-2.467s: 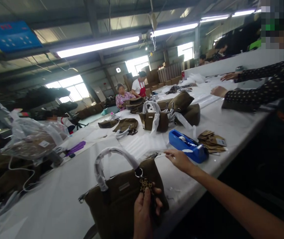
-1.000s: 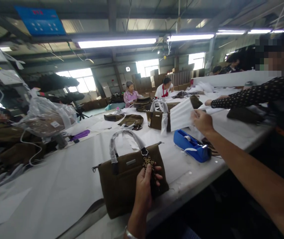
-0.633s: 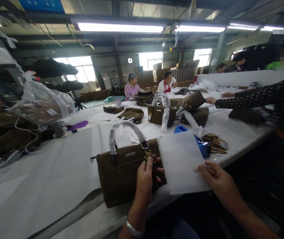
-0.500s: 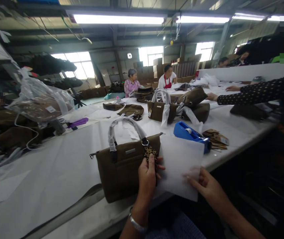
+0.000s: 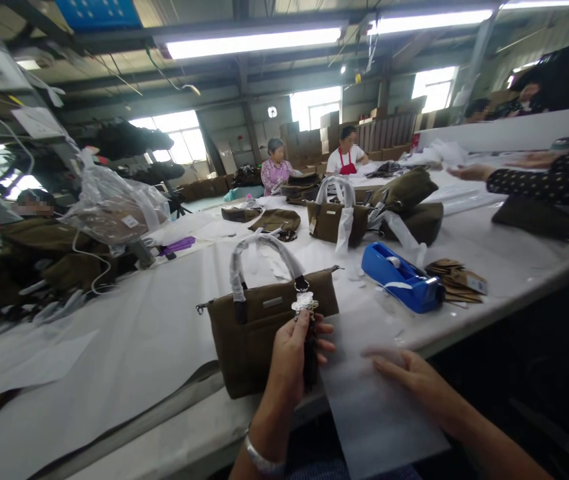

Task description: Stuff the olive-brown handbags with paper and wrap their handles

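Note:
A brown handbag (image 5: pixel 244 347) stands upright at the table's near edge, its handles (image 5: pixel 264 241) wrapped in white film. From a ring at the base of one handle hangs a bag charm (image 5: pixel 305 304), shiny and pale at the top with a darker part below. My left hand (image 5: pixel 297 343) is closed on this charm, thumb in front, against the bag's right side. To its right, my right hand (image 5: pixel 409 377) pinches a thin translucent sheet of paper (image 5: pixel 374 427), which hangs tilted over the table edge. Those fingertips are partly blurred behind the sheet.
A blue tape dispenser (image 5: pixel 399 280) and a pile of brown tags (image 5: pixel 457 283) lie to the right. Several brown bags (image 5: pixel 337 223) stand farther back. A co-worker's hands (image 5: pixel 472 173) reach in from the right. A plastic-wrapped bundle (image 5: pixel 114 213) is at left.
My right hand has brought the sheet down and toward me, off the tabletop beside the bag. The charm's face has turned from leopard-patterned to shiny pale. The camera view has shifted left.

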A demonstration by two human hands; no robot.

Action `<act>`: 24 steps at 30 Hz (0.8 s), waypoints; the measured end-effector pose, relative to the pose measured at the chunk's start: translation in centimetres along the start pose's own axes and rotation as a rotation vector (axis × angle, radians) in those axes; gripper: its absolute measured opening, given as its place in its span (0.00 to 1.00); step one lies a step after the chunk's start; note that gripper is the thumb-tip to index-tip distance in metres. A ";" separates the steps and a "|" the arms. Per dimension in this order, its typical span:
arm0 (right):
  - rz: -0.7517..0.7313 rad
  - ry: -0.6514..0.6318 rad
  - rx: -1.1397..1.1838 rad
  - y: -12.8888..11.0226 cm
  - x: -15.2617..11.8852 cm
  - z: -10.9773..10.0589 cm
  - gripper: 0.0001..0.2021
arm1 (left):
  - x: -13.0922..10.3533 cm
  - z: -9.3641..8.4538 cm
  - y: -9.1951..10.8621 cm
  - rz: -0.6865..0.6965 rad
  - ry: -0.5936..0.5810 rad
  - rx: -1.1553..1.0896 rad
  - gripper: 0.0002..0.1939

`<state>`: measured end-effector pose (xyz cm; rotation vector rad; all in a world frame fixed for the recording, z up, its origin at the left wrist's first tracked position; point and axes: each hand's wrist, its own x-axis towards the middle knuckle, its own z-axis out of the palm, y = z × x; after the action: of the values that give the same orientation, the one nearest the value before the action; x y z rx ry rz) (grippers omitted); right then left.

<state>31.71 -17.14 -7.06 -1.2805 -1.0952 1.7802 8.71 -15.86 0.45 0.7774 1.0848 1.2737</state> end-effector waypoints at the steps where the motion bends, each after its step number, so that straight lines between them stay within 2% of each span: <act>1: -0.012 -0.006 0.016 0.0 0.2 0.7 0.28 | -0.2 0.1 0.3 -0.007 -0.012 0.008 0.31; 4: -0.095 -0.063 0.090 -1.1 1.3 3.5 0.28 | -0.6 0.4 0.8 -0.030 -0.029 0.029 0.29; 7: -0.165 -0.150 0.162 -2.8 2.2 6.0 0.25 | -1.2 0.6 0.4 -0.047 -0.033 0.052 0.29; 11: -0.105 -0.273 0.321 -4.0 2.8 7.8 0.19 | -1.9 0.3 -1.3 -0.034 -0.004 0.084 0.30; 15: -0.066 -0.428 0.515 -3.2 3.2 7.5 0.22 | -2.7 -0.2 -2.4 -0.002 0.027 0.079 0.30; 21: -0.057 -0.242 0.286 -2.7 3.3 5.2 0.20 | -4.6 -0.2 -2.2 -0.034 0.012 0.064 0.31; 24: -0.064 -0.299 0.181 -3.3 3.1 5.1 0.20 | -5.2 0.0 -2.6 -0.042 -0.006 0.054 0.31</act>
<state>26.12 -14.25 -4.41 -0.8822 -1.0910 2.0143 9.91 -21.38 -0.96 0.7942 1.1290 1.2103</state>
